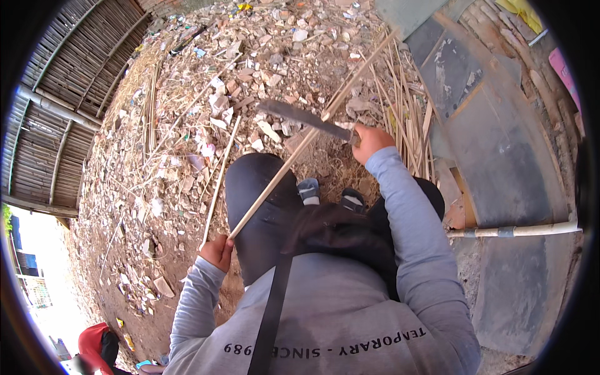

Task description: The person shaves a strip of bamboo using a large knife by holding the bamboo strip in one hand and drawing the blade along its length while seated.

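My right hand (371, 142) is closed around the handle of a machete (290, 113), its dark, worn blade pointing left. The blade lies across a long bamboo strip (275, 180), which slants from lower left to upper right over my left knee. At the lower end of that strip, my left hand (217, 252) is closed on it, well away from the blade. A second, thinner pale strip (221, 178) runs up from beside the left hand; I cannot tell whether the hand grips it too. Whether the blade has entered the long strip is also unclear.
Broken brick and litter (187, 144) cover the ground ahead and left. A bundle of thin bamboo strips (406, 119) lies right of the machete. Dark flat sheets (506, 150) and a pale pole (531, 230) are at right, a slatted bamboo wall (75, 62) at upper left, a person in red (94, 344) at lower left.
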A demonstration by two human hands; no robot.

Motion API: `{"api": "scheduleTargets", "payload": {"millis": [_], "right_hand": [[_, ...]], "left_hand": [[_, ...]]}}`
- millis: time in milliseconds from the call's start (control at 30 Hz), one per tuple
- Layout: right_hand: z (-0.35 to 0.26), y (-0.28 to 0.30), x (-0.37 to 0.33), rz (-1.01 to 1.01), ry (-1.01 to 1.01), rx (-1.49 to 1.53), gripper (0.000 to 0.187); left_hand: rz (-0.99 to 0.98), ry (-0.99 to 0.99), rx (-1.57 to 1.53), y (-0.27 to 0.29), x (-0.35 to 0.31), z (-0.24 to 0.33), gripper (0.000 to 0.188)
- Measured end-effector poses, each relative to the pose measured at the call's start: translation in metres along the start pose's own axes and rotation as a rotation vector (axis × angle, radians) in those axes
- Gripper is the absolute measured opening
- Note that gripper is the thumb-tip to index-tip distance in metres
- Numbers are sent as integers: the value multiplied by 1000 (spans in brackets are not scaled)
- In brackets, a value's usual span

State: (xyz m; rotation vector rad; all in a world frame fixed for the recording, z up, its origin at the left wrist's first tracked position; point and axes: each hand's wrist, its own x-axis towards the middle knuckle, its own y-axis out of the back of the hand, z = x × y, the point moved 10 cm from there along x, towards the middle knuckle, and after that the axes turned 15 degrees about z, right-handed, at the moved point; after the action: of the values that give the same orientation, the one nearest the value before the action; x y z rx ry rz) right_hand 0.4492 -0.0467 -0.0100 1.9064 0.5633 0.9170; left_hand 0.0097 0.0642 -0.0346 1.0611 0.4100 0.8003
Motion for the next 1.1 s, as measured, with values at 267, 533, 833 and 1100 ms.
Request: {"api": "scheduleTargets", "payload": {"millis": [267,533,833,1100], "right_hand": [[2,-37,-16,-60,-25,451,31],[-58,-5,-27,-94,359,160,17],[3,-15,-8,-40,-66,-14,34],[6,-41,-17,-103,-184,365,33]], "left_hand": [[-17,31,-110,-5,6,7,33],[-33,52,-83,1,-1,1,33],[-16,15,-27,2,-1,11,35],[11,19,-82,1,5,18,36]]}}
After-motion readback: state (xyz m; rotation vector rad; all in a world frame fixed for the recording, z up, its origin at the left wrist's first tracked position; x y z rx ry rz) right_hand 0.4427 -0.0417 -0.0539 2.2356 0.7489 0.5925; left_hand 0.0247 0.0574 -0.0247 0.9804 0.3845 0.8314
